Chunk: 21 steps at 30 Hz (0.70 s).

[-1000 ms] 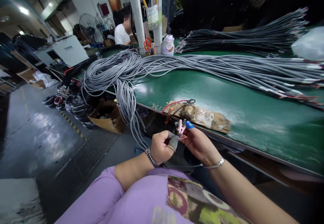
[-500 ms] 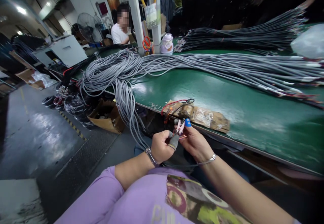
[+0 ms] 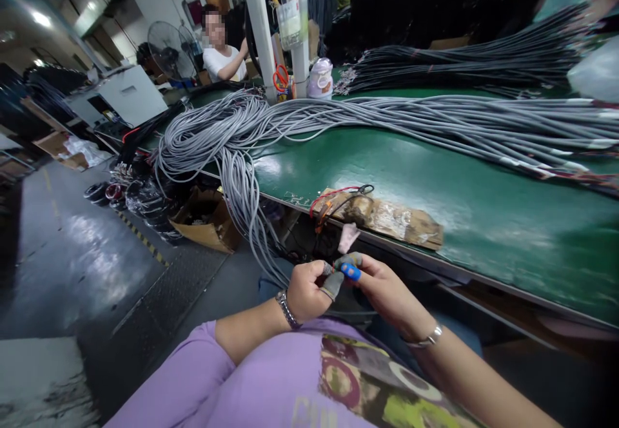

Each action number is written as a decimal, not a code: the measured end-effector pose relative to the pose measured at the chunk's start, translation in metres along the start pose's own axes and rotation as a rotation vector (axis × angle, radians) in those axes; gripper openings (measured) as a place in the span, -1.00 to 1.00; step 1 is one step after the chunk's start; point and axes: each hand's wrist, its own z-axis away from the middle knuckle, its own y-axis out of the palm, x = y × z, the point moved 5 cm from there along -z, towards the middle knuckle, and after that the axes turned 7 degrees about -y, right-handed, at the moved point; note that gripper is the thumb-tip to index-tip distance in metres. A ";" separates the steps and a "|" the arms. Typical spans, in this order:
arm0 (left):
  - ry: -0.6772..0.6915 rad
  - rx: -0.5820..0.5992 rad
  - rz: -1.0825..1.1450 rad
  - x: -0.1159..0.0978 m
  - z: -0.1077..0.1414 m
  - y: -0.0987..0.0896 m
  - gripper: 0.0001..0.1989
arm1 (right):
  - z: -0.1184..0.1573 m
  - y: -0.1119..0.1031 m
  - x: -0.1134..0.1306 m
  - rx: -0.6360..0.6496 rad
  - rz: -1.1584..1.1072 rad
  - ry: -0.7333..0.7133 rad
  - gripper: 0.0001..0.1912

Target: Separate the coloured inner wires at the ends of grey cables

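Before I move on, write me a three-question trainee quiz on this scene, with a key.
1. Which of the person's hands wears the blue finger cover?
2. True or false: the grey cables all lie wholly on the green table.
3. Which of these lies at the table's near edge? A: orange-handled scissors; B: brown board; C: black cables.

Key
1. The right hand.
2. False; part of the bundle hangs down over the edge.
3. B.
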 end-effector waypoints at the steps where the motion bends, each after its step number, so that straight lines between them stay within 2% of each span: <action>1: -0.052 0.064 0.017 0.003 0.000 0.004 -0.78 | 0.002 0.001 0.004 0.012 0.059 -0.032 -0.75; 5: -0.332 0.355 0.175 0.015 0.002 0.018 -0.73 | 0.006 0.009 0.011 0.122 0.202 -0.039 -0.74; 7: -0.387 0.397 0.211 0.016 0.003 0.019 -0.70 | 0.006 0.008 0.010 0.097 0.233 -0.043 -0.73; 9: -0.353 0.369 0.226 0.013 0.004 0.017 -0.67 | 0.004 0.000 0.007 -0.025 0.210 -0.060 -0.73; 12: -0.263 0.305 0.253 0.008 0.005 0.011 -0.64 | 0.001 -0.020 -0.002 -0.289 0.047 -0.063 -0.72; 14: -0.266 0.265 0.291 0.005 0.005 0.008 -0.60 | -0.003 -0.029 -0.009 -0.372 -0.081 -0.037 -0.70; 17: -0.336 0.209 0.386 0.003 0.000 0.005 -0.54 | -0.013 -0.032 -0.013 -0.321 -0.217 0.040 -0.68; 21: -0.381 0.204 0.478 0.000 -0.009 0.006 -0.51 | -0.028 -0.017 -0.009 -0.122 -0.287 0.150 -0.55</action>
